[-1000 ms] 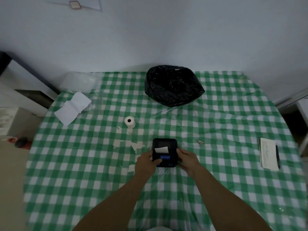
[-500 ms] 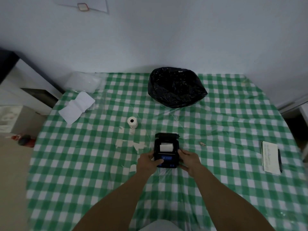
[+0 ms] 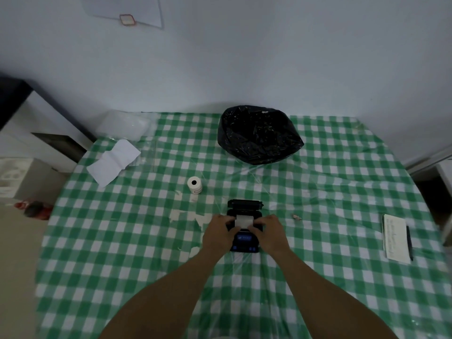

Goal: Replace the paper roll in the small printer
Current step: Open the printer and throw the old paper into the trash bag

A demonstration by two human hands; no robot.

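Note:
The small black printer (image 3: 244, 243) lies on the green checked table (image 3: 318, 277), its lid (image 3: 245, 205) swung open toward the far side. A white paper roll (image 3: 243, 221) sits in its open bay. My left hand (image 3: 219, 234) and my right hand (image 3: 270, 232) flank the bay, fingertips touching the two ends of that roll. A second white paper roll (image 3: 195, 184) stands on end on the table, up and to the left of the printer.
A black bag-lined bin (image 3: 258, 138) stands at the back of the table. Folded white paper (image 3: 113, 161) lies at the far left, a notepad (image 3: 395, 237) with a pen (image 3: 409, 242) at the right edge. Small paper scraps (image 3: 190, 216) lie left of the printer.
The printer's lid went from shut to swung open, baring the roll inside. Both hands then moved up from the printer's sides onto the ends of that roll.

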